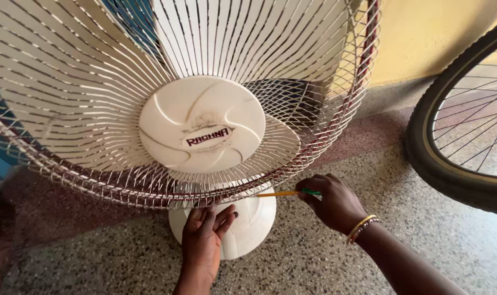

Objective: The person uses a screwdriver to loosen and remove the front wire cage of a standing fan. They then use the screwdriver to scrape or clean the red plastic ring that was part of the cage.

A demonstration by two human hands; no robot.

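Note:
A cream pedestal fan with a wire grille (pixel 123 65) and a round centre cap (pixel 202 124) fills the upper left. My left hand (pixel 205 237) rests flat on the fan's round white base (pixel 254 221), just under the bottom rim of the grille. To the right, my right hand (pixel 333 202) grips a small screwdriver (pixel 284 193) with a yellow shaft and green handle. Its tip points left at the lower rim of the grille. Bangles sit on my right wrist.
A bicycle wheel (pixel 467 125) with a black tyre and spokes stands at the right edge. A yellow wall (pixel 429 33) runs behind it. The floor (pixel 325 262) is speckled grey terrazzo with a reddish band near the wall.

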